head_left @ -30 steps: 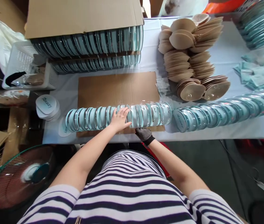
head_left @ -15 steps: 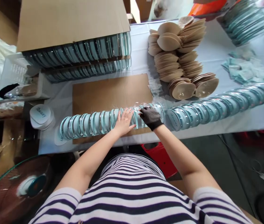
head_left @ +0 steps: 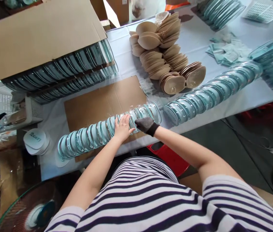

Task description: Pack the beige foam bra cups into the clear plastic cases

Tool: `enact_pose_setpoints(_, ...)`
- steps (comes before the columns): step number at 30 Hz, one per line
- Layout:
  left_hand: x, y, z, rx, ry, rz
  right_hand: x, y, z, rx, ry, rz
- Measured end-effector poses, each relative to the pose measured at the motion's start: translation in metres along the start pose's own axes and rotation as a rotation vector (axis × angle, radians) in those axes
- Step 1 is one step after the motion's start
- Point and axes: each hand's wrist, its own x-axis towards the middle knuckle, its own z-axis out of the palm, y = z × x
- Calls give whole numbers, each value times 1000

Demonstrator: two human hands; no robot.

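Observation:
A long row of clear round plastic packs [head_left: 88, 138] with pale teal inserts lies on edge across a brown cardboard sheet [head_left: 107, 100]. My bare left hand [head_left: 122, 129] rests on the middle of this row, fingers stretched out and slightly spread. Just right of it, my right hand [head_left: 147, 125] in a dark knitted glove touches the near side of the row. Its fingers are curled together, and whatever is between them is hidden. Beyond the gloved hand stand the row's last packs, their clear lids showing.
A second row of packs [head_left: 204, 100] runs off to the right. Stacked beige cups [head_left: 153, 61] sit behind. An open carton [head_left: 49, 35] of packs lies back left, near a white basket [head_left: 36, 109]. Printed cards [head_left: 35, 140] lie at the left; a fan [head_left: 30, 209] stands below.
The camera view has turned and shifted. My right hand has moved from on top of the packs to their near side, fingers now drawn together. My left hand stays on the row.

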Motion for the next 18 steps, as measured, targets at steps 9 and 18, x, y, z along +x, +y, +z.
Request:
enact_pose_setpoints(9,-2,-2,-3,46,-34,3,-26,12,109,61,-40,141)
enact_pose_setpoints(18,21,29,-10,5,-47,69,-12,50,-5,-74,158,214)
